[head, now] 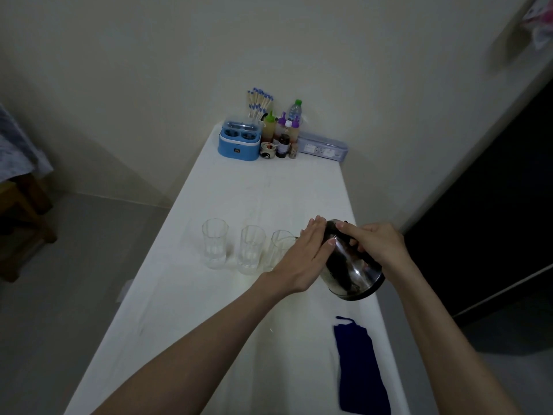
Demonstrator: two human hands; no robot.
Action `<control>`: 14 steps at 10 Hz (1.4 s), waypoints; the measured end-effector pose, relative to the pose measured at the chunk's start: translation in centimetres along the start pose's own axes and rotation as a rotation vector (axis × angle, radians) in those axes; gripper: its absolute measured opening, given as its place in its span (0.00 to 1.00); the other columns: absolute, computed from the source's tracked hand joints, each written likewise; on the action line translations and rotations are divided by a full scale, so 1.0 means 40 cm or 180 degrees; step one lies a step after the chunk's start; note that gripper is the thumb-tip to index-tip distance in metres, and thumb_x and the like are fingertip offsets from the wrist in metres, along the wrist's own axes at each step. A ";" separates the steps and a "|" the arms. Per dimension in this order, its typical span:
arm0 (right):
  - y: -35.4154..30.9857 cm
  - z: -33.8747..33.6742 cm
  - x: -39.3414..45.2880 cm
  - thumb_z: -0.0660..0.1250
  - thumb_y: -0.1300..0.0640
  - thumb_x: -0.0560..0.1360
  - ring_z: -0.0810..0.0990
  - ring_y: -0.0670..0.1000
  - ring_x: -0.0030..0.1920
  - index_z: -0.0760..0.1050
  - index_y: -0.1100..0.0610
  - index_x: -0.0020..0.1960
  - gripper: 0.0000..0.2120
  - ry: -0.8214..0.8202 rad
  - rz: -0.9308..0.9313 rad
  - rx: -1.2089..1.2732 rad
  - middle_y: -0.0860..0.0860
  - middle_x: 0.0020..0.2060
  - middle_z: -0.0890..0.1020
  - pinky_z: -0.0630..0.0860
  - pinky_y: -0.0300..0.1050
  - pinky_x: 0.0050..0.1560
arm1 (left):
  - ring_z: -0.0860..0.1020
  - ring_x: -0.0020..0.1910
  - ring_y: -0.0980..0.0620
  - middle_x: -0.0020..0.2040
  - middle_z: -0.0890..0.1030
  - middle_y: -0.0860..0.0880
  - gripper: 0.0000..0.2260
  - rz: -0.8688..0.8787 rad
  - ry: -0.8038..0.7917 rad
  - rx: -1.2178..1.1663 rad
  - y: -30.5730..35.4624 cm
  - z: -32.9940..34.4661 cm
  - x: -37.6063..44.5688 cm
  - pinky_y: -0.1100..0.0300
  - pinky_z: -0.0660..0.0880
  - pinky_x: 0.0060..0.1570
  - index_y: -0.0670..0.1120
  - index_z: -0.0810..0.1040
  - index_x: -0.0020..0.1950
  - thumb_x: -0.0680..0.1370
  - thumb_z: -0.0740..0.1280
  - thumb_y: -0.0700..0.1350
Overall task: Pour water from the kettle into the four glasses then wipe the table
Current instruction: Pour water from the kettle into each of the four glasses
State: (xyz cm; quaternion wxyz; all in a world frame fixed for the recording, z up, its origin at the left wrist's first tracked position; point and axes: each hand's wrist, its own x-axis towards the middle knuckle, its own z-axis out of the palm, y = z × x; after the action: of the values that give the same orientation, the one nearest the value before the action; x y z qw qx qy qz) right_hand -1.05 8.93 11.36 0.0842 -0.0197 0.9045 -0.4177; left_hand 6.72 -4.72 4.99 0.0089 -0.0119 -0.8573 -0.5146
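Right hand (380, 244) grips the tilted shiny steel kettle (350, 265), left hand's flat fingers (314, 235) steadying it, pouring toward the clear glass (281, 247) at nine o'clock; next, shift leftward

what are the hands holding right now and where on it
Both hold the steel kettle, tilted toward the glasses. The right hand grips its top handle; the left hand lies flat against its side near the lid, steadying it.

I see the right hand (380, 244) gripping the handle of the steel kettle (351, 265), which is tilted toward the third glass (281, 247). My left hand (305, 256) lies flat against the kettle's side. Two more glasses (215, 242) stand left of it on the white bench (239, 339). A blue cloth (360, 366) lies nearer me.
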 end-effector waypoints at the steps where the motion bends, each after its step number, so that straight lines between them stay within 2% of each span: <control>1: -0.004 -0.001 -0.001 0.77 0.39 0.66 0.81 0.53 0.34 0.81 0.59 0.31 0.23 0.0007 -0.0004 0.0009 0.53 0.28 0.81 0.78 0.47 0.39 | 0.41 0.78 0.58 0.80 0.44 0.51 0.27 0.0014 0.0005 0.0026 -0.001 -0.001 -0.001 0.64 0.39 0.74 0.46 0.43 0.80 0.84 0.46 0.55; 9: -0.020 -0.004 -0.018 0.76 0.40 0.68 0.78 0.51 0.31 0.81 0.59 0.31 0.22 0.0073 -0.0135 -0.0099 0.52 0.27 0.81 0.73 0.41 0.36 | 0.41 0.78 0.59 0.80 0.43 0.52 0.27 0.0048 -0.0004 -0.0008 -0.004 -0.005 -0.004 0.62 0.40 0.75 0.47 0.43 0.80 0.84 0.46 0.55; 11: -0.025 -0.008 -0.022 0.76 0.40 0.69 0.79 0.51 0.33 0.81 0.59 0.32 0.22 0.0095 -0.0169 -0.0116 0.53 0.29 0.82 0.76 0.44 0.39 | 0.41 0.78 0.59 0.80 0.43 0.52 0.27 0.0076 -0.0012 0.0016 0.002 -0.011 -0.002 0.63 0.40 0.75 0.47 0.42 0.80 0.84 0.45 0.55; 12: -0.024 -0.008 -0.025 0.75 0.40 0.69 0.80 0.52 0.34 0.82 0.60 0.34 0.22 0.0117 -0.0196 -0.0076 0.54 0.31 0.83 0.76 0.44 0.40 | 0.41 0.78 0.59 0.80 0.43 0.52 0.27 0.0093 -0.0021 0.0055 0.004 -0.013 0.000 0.63 0.39 0.75 0.47 0.42 0.80 0.84 0.45 0.55; 14: 0.002 0.000 -0.041 0.76 0.41 0.69 0.78 0.51 0.31 0.81 0.61 0.33 0.22 0.0211 -0.0044 0.0293 0.52 0.27 0.80 0.75 0.43 0.38 | 0.40 0.78 0.59 0.80 0.42 0.51 0.27 0.0147 -0.0118 0.0152 0.007 -0.013 -0.003 0.64 0.38 0.74 0.45 0.42 0.80 0.84 0.46 0.54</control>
State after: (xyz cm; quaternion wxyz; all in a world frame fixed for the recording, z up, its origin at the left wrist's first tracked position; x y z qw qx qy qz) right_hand 0.56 9.17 11.53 0.0521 -0.0081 0.8864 -0.4599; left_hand 6.84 -5.04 5.48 0.0051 -0.0410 -0.8689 -0.4933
